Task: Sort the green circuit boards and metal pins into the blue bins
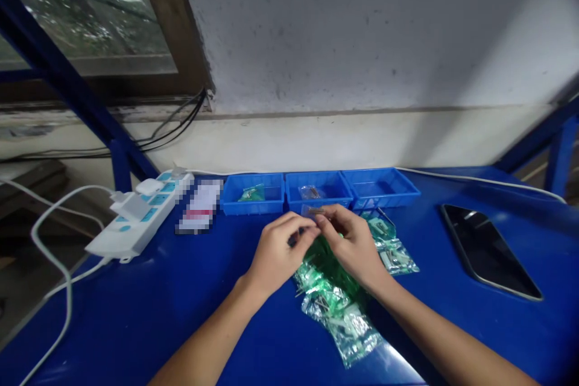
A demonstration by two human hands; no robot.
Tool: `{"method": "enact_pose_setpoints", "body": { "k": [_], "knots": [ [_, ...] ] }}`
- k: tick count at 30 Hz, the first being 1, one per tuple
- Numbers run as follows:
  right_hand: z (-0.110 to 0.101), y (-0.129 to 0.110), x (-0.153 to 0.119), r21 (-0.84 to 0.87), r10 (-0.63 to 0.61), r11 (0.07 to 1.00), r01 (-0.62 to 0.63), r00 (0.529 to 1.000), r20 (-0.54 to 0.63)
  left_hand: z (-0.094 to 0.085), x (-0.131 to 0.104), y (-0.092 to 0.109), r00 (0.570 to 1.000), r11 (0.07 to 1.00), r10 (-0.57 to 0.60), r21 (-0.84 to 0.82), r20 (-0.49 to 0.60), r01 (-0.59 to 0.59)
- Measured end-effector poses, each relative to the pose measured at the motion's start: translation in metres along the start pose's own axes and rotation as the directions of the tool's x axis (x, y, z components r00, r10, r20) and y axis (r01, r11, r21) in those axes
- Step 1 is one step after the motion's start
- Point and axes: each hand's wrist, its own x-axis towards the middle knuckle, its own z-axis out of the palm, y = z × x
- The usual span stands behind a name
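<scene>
My left hand [283,244] and my right hand [350,241] meet in front of the middle blue bin [341,199], both with fingers pinched. Between the fingertips is a small clear bag [312,211] with thin brownish pieces in it. A dark object, too small to name, shows inside the curl of my left hand. Below the hands lies a pile of green and clear plastic bags [337,298] with small metal and white parts. More small bags [398,256] lie just right of my right hand. Another clear bag [310,192] rests in the middle bin.
The left blue bin [254,208] holds a greenish bag [252,193]; the right blue bin [384,196] stands beside the middle one. A white power strip [145,217] with cables and a blurred card [199,206] are at the left. A black phone [491,251] lies right.
</scene>
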Motion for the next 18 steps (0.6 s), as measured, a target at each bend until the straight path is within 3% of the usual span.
{"method": "enact_pose_setpoints", "body": {
  "k": [3, 5, 7, 9, 12, 15, 18],
  "knots": [
    [0.000, 0.004, -0.004, -0.222, -0.288, 0.933, 0.285, 0.957, 0.020, -0.004, 0.004, -0.005, 0.966, 0.941, -0.258, -0.227, -0.005, 0.250],
    [0.000, 0.005, -0.006, -0.276, -0.377, 0.885, 0.375, 0.925, 0.048, -0.006, 0.007, -0.007, 0.951, 0.911, -0.307, -0.283, 0.015, 0.299],
    [-0.001, 0.003, -0.005, -0.291, -0.372, 0.884, 0.365, 0.928, 0.034, -0.007, 0.009, -0.009, 0.958, 0.930, -0.282, -0.260, -0.044, 0.261],
    [-0.004, -0.001, -0.003, -0.258, -0.284, 0.925, 0.279, 0.959, 0.021, -0.008, 0.009, -0.008, 0.963, 0.970, -0.201, -0.171, -0.182, 0.170],
    [-0.007, -0.008, 0.001, -0.037, -0.002, 0.999, 0.005, 0.996, 0.093, -0.010, 0.007, -0.006, 0.949, 0.999, 0.022, 0.036, -0.314, -0.011],
    [-0.006, -0.009, 0.004, 0.254, 0.208, 0.934, -0.252, 0.960, 0.189, -0.009, 0.005, -0.004, 0.922, 0.957, 0.269, 0.186, -0.278, -0.223],
    [-0.005, -0.004, 0.007, 0.414, 0.295, 0.847, -0.334, 0.942, 0.157, -0.004, 0.004, -0.006, 0.910, 0.921, 0.369, 0.206, -0.188, -0.331]
  ]
}}
